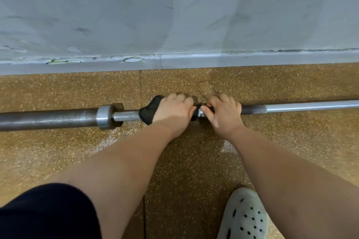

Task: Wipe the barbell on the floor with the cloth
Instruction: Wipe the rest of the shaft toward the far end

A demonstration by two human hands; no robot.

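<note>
**Mid-wipe near the collar**

The barbell lies on the floor, running across the middle of the frame, parallel to the wall up top. Left hand has its fingers clamped round the shaft through the dark cloth, just right of the collar. Right hand is right beside it, fingers curled round the bar, thumb touching a bit of cloth between the hands. I'd say it's somewhere in the middle: can't tell which stretches are already clean, and the long run toward the right edge probably remains. No brand or writing readable anywhere. Grey clog at bottom right.
</note>
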